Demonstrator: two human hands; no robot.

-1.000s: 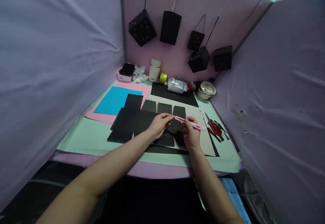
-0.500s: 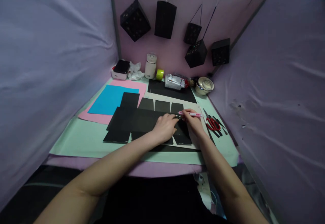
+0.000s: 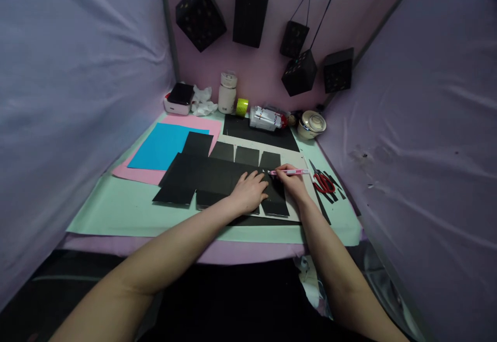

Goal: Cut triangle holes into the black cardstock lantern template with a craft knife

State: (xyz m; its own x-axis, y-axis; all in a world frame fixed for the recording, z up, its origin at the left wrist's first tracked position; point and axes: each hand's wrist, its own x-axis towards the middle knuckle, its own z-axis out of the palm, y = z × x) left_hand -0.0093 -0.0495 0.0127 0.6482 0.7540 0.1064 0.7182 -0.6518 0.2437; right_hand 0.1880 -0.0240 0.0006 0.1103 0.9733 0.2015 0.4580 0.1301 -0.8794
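Observation:
A black paper cut-out with several flaps (image 3: 209,176) lies over a pale board (image 3: 297,197) on the mint-green table cover. My left hand (image 3: 249,191) presses flat on the black paper, its fingers spread. To its right, my right hand (image 3: 289,179) grips a pink and white cutter (image 3: 297,172), whose tip points left and touches the black paper near small pale cut-outs. Whether its blade is out is too small to tell.
Red-handled scissors (image 3: 323,182) and black scraps lie at the right. Blue paper (image 3: 163,145) rests on pink paper (image 3: 135,176) at the left. A white bottle (image 3: 227,93), yellow tape (image 3: 242,107) and a lidded bowl (image 3: 311,123) stand behind. Black boxes (image 3: 201,16) hang above.
The view has shifted slightly, so most things sit a little higher. My left hand's fingers have drawn back from the cutter's tip and spread. The cutter remains in my right hand.

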